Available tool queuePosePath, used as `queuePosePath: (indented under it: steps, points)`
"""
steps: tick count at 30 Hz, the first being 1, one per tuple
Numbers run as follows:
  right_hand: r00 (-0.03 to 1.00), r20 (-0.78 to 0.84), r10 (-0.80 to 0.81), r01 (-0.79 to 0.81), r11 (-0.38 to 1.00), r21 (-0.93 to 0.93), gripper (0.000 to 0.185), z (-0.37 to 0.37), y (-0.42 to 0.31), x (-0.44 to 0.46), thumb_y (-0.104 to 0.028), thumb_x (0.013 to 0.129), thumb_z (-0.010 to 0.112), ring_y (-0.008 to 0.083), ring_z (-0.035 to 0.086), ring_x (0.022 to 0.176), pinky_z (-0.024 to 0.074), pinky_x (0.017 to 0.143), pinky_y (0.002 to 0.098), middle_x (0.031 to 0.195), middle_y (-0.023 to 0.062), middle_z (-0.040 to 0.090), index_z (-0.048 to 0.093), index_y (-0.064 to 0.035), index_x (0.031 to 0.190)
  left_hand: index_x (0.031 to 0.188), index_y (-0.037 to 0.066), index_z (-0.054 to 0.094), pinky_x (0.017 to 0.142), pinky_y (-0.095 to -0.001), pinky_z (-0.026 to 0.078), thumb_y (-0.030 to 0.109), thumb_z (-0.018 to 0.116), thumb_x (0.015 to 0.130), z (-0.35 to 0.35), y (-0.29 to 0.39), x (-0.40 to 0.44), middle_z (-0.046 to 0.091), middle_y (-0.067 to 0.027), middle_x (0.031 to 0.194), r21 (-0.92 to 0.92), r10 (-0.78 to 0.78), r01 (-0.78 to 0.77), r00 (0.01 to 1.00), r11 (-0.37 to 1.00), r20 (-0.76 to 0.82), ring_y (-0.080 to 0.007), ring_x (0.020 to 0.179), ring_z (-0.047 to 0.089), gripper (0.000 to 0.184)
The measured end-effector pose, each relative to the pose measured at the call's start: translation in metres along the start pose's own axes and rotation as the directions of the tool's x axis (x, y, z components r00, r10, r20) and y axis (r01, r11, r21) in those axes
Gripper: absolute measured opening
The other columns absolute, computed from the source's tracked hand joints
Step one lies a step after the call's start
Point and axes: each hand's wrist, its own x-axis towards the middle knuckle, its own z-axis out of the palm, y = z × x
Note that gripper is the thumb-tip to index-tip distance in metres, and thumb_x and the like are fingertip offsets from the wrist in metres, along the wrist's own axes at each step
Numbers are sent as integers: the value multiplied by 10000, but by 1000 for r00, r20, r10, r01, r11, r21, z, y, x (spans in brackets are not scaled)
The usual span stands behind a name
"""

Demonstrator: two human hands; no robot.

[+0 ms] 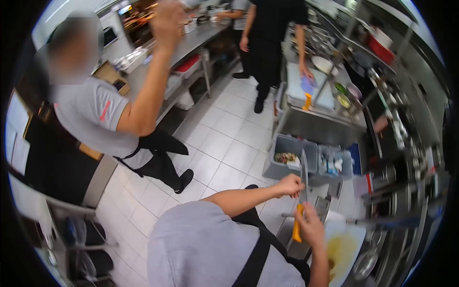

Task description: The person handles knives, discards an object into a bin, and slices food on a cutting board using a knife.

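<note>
A knife with an orange handle [297, 227] and a long, narrow metal blade [305, 167] is held upright in front of my torso. My right hand [311, 224] is closed around the handle, near where the blade begins. My left hand [290, 185] is closed beside the blade, fingers curled at its edge; whether it pinches the blade or something small cannot be made out. Below and to the right of my right hand lies a white cutting board [351, 239] with yellow stains and a small brownish piece.
Past the blade stand a grey bin [272, 167] with food scraps and another bin [346, 167] with wrappers. A co-worker [91, 105] at left raises an arm. Another person [277, 38] reaches over a white board [322, 98] beside an orange-handled tool [307, 101]. Metal shelving [416, 222] runs along the right.
</note>
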Motion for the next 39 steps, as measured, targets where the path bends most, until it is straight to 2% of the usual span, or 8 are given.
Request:
queuePosePath:
  steps: [2,5,7,11,15,19,24,39]
  points:
    - [959,-121,257,-257,966,13,500,10,13,-55,-5,914,631,434,611,1277,525,1048,484,1399,241,620,614,-64,1410,842,-1,635,485,-337,576,179,634,1020,23,-2,-18,710,-136,710,7,45,-45,999,999,-23,-190,589,721,254]
    - [764,-159,625,-580,774,252,335,13,-25,-83,-255,991,700,423,688,1015,561,878,489,1075,220,725,676,-10,1218,907,-16,624,499,-336,592,242,616,1066,46,-23,-28,701,-131,722,80,85,-86,996,993,10,-184,586,707,303]
    - [580,133,804,-808,547,218,371,0,-73,-83,-318,966,737,452,684,974,559,848,511,1051,240,718,674,-17,1172,970,-19,631,501,-313,561,211,610,1074,73,-29,-47,702,-126,747,6,44,-44,997,999,67,-173,580,675,253]
    - [332,45,942,-904,305,299,394,61,-140,-138,-333,945,768,470,679,950,549,804,525,1052,264,709,662,-12,1147,916,-31,584,501,-312,562,252,596,1078,124,-59,-106,695,-130,739,67,-14,7,995,998,101,-169,587,687,327]
    - [46,-166,985,-818,133,560,373,82,-174,-163,-264,937,783,421,697,869,543,757,473,1006,252,705,651,14,1146,958,-5,577,535,-317,567,263,625,1070,159,-47,-114,669,-95,771,129,-155,107,878,986,453,-156,620,679,294]
    - [-221,-143,965,-721,-63,690,321,90,-213,-175,-174,925,792,262,680,794,537,743,389,912,186,697,661,30,1134,1246,4,626,859,-316,590,197,711,1025,176,-78,-101,716,-93,1103,136,-18,-87,781,987,625,-152,994,707,306]
    - [-192,-177,965,-740,-24,672,295,79,-200,-170,-135,926,794,171,618,775,519,724,342,863,121,681,659,34,1127,1458,52,577,1108,-340,463,124,766,983,173,-68,-82,686,-34,1329,-178,-42,297,609,938,792,-143,1274,598,517]
    - [-165,116,979,-709,-200,677,222,81,-81,-27,-57,945,782,88,542,805,459,726,255,899,5,612,643,21,1100,1458,53,563,1104,-319,485,40,758,956,61,-58,61,681,-84,1372,-400,-21,516,632,758,774,-149,1249,641,538]
